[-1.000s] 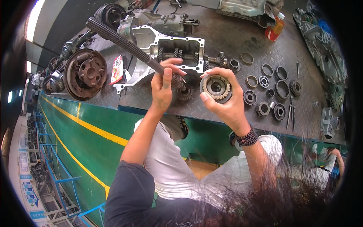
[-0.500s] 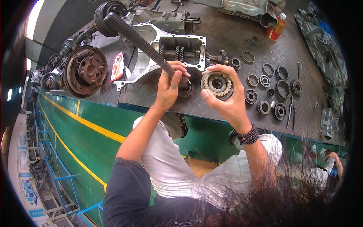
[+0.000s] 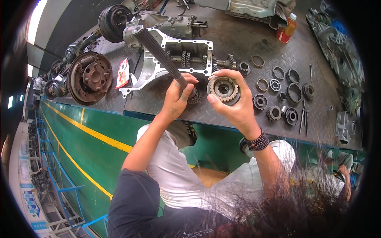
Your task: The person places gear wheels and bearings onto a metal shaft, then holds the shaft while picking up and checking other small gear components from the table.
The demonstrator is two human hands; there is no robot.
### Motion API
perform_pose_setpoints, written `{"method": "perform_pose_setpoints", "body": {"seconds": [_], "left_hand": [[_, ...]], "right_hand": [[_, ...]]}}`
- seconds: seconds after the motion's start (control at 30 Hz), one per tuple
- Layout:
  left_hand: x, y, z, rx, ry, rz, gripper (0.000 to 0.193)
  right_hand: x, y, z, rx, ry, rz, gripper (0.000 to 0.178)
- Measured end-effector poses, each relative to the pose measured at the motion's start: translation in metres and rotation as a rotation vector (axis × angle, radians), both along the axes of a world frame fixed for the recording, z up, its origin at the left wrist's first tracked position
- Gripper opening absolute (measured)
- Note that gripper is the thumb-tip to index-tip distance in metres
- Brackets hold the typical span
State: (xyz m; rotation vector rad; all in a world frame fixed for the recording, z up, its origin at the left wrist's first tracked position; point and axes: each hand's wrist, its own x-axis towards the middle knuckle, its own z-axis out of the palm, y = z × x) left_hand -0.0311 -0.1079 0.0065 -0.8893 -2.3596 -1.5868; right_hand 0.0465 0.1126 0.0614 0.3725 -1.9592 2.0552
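My left hand is closed round the lower part of a long splined shaft, which stands tilted with its upper end toward the far left. Part of a gear shows at the shaft's foot, just past the fingers. In my right hand is a synchronizer hub, a toothed brass-coloured ring with a splined hole, its open face turned up toward me. Fingers and thumb grip it by the rim, beside the shaft and apart from it. Beyond both hands lies an open gearbox housing with a geared shaft inside.
Right of my hands, several gears, rings and bearings lie on the steel table. A rusty brake drum assembly is at the left. A bottle of orange liquid stands far right. Another person's hand shows at right.
The shaft's upper end has swung to the right and stands a little steeper. My right hand has moved slightly left with the synchronizer hub, nearer the shaft.
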Motion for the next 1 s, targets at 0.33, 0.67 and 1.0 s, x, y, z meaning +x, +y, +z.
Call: {"method": "perform_pose_setpoints", "body": {"seconds": [0.33, 0.67, 1.0], "left_hand": [[-0.018, 0.016, 0.002, -0.023, -0.316, -0.012, 0.019], [-0.043, -0.024, -0.026, -0.023, -0.496, -0.178, 0.05], [-0.049, -0.024, -0.004, -0.185, -0.67, -0.219, 0.051]], "right_hand": [[-0.001, 0.009, 0.006, 0.017, 0.013, -0.046, 0.05], [-0.006, -0.002, -0.006, -0.045, 0.249, -0.09, 0.051], [0.002, 0.004, 0.004, -0.174, 0.154, 0.044, 0.048]]}}
